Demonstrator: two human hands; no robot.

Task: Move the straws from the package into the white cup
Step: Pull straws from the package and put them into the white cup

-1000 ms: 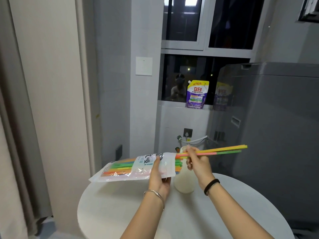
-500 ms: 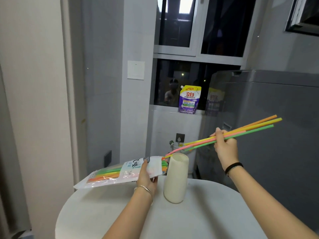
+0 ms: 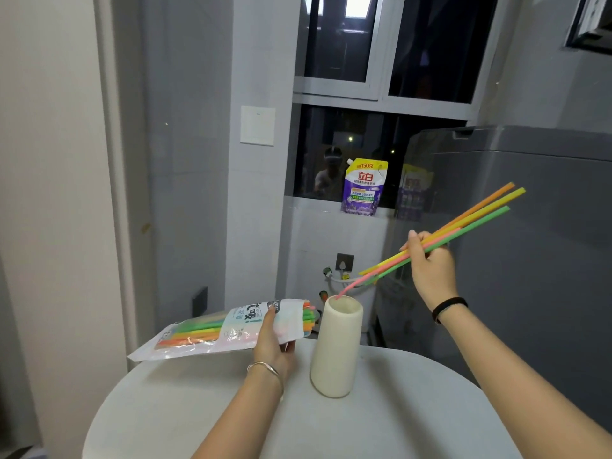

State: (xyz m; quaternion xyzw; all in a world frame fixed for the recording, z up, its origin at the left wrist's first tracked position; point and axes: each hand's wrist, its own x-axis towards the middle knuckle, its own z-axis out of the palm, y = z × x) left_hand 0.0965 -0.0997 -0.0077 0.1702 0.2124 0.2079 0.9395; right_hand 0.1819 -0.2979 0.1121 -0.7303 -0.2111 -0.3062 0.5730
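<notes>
Feeding step: right hand [image 3: 430,270] pinches four straws [image 3: 463,231], pink tip at white cup [image 3: 336,346] rim, frame centre. Left hand [image 3: 273,346] grips package [image 3: 212,332]. Next: tilt upright, lower in.

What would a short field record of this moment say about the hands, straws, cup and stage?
left hand: grips the package near its open end, which faces the cup
right hand: pinches four straws (orange, yellow, pink, green), slanted down toward the cup
lowest tip: pink, at the cup's mouth
cup: white, upright on the table
package contents: a bundle of coloured straws
stage: held straws not yet dropped in
</notes>
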